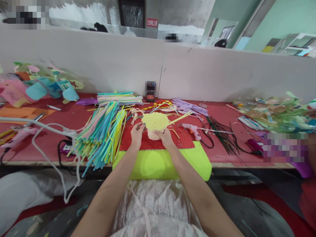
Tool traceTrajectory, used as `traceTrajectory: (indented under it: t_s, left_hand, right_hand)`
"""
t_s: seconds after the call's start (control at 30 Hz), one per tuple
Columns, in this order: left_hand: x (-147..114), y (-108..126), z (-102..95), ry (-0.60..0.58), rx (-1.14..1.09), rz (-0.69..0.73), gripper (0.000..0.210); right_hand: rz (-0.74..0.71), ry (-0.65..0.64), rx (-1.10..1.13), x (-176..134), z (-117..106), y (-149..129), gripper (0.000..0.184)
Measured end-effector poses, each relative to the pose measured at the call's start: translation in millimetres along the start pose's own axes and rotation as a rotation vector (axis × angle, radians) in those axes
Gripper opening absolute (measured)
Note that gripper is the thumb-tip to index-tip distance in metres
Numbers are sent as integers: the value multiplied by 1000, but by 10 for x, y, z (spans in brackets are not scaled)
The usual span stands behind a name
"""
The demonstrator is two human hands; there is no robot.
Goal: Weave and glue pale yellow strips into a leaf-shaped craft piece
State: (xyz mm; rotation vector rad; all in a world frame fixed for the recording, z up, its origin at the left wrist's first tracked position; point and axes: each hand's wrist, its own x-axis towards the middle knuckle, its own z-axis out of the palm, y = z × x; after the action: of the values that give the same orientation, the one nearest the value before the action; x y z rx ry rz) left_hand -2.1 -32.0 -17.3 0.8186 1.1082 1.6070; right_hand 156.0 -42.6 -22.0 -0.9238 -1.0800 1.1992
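Note:
In the middle of the table a flat, roundish yellow piece with a scalloped edge is held up in front of me. A pale pink piece shows just beneath its near edge. My left hand pinches at the left rim, fingers closed. My right hand grips the lower right side, where yellow and pink meet; some of its fingers are hidden behind. Thin yellow strips stick out to the upper right of the piece. Below lie a red mat and a bright yellow-green sheet.
A big bundle of coloured strips lies to my left, purple strips behind. Pink glue guns rest right and left, with cables. A white looped stand juts over the left edge. Dark thin rods lie right.

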Motion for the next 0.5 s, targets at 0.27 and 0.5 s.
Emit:
traceTrajectory:
  t_s: [0.27,0.5]
  left_hand:
    - [15,-6,14,1,15,-18,34]
    - [-13,19,16,-8,25,-8,34]
  right_hand:
    - [-8,-8,-33,5,9,1,65]
    - [-1,-9,-57,-46,45,-90,67]
